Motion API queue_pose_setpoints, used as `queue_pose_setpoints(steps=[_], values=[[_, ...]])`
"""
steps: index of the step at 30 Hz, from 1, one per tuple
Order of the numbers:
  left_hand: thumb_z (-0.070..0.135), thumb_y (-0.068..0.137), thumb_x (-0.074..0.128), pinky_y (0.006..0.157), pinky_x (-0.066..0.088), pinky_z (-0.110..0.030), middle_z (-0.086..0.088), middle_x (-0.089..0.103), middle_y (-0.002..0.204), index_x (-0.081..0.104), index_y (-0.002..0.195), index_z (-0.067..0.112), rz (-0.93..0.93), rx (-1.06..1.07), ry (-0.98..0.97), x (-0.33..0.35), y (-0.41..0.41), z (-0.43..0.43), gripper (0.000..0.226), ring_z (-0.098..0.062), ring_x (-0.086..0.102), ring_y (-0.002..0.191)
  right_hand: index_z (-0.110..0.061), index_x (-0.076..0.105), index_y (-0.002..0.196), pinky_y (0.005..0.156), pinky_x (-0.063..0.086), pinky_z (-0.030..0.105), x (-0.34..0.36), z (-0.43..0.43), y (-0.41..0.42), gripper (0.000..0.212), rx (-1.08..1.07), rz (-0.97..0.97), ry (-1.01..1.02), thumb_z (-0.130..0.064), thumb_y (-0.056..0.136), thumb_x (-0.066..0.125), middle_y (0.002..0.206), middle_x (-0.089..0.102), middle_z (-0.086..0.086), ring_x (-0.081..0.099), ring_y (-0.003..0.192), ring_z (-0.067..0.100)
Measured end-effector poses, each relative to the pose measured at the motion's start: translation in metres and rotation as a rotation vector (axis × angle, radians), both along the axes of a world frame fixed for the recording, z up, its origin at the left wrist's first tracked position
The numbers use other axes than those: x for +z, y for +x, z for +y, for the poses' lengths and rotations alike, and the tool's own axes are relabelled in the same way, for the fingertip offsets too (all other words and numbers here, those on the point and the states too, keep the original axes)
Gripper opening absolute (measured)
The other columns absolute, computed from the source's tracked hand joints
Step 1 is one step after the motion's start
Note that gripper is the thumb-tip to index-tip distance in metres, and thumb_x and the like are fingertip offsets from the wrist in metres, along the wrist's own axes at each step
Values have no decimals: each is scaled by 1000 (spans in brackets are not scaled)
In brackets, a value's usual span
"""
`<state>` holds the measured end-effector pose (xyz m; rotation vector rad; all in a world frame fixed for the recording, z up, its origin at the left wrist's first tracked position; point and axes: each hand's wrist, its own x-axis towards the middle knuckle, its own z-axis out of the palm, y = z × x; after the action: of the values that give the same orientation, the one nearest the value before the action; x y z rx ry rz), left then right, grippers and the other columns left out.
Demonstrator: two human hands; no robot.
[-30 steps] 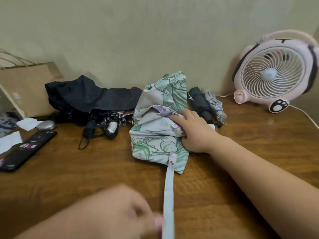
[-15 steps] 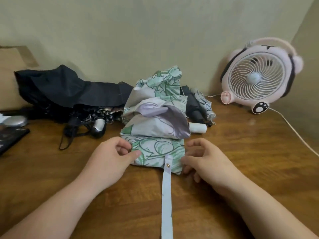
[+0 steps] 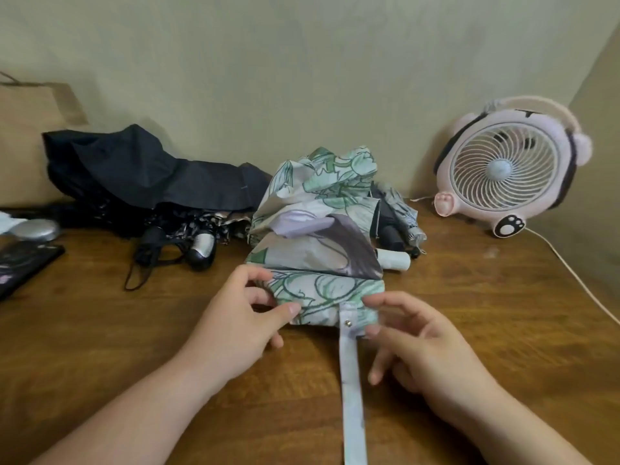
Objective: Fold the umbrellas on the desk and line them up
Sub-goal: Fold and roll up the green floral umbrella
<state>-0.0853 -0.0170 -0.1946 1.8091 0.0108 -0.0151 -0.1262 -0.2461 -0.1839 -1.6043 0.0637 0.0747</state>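
A green-and-white floral umbrella lies crumpled in the middle of the wooden desk, its white handle poking out to the right. Its pale closing strap with a snap runs toward me. My left hand pinches the near left edge of the fabric between thumb and fingers. My right hand pinches the near right edge beside the strap's snap. A loose black umbrella sprawls at the back left. A folded dark umbrella lies behind the floral one.
A pink desk fan stands at the back right, its white cord trailing along the right edge. A brown paper bag, a silver oval object and a black phone sit at the left. The wall is close behind.
My left hand came up from the strap's near end to the umbrella's left edge. My right hand left the top of the fabric and came down to the near right edge.
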Motion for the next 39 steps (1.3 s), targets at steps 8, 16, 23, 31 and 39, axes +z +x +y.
queue_pose_setpoints(steps=[8, 16, 23, 31, 39], values=[[9, 76, 74, 41, 24, -25, -7, 73, 109, 55, 132, 40, -3, -222, -537, 8, -2, 5, 67, -17, 44, 54, -12, 76, 111, 49, 56, 33, -4, 7, 1, 33, 126, -66, 320, 5, 87, 63, 99, 72, 19, 74, 88, 45], [8, 70, 89, 56, 51, -26, -1, 69, 81, 70, 102, 13, -203, -145, -385, 11, 16, 11, 38, -19, 56, 66, -11, 77, 86, 41, 38, 22, 21, 1, 15, 32, -77, -236, 253, 7, 98, 54, 60, 57, 16, 49, 48, 21], [40, 75, 85, 36, 29, -21, -1, 76, 102, 62, 119, 37, 127, -277, 25, 15, -12, 20, 50, -29, 60, 51, -25, 75, 83, 46, 38, 20, -3, -13, -23, 33, 81, -199, -395, 0, 98, 60, 56, 60, -9, 48, 43, 4], [2, 78, 75, 32, 19, -14, -9, 67, 87, 56, 130, 24, 351, -245, -418, 9, -12, 13, 59, -7, 28, 39, -29, 75, 93, 61, 46, 18, -2, -14, -34, 22, 327, -106, -396, -9, 96, 67, 82, 73, 7, 60, 65, 5], [55, 65, 89, 64, 40, -33, -17, 64, 72, 69, 100, 41, -14, -198, 385, 0, -5, 36, 42, -31, 52, 59, -34, 62, 106, 68, 51, 25, -1, -50, 31, 24, 7, -200, -846, -17, 90, 68, 84, 68, -7, 62, 71, 5]])
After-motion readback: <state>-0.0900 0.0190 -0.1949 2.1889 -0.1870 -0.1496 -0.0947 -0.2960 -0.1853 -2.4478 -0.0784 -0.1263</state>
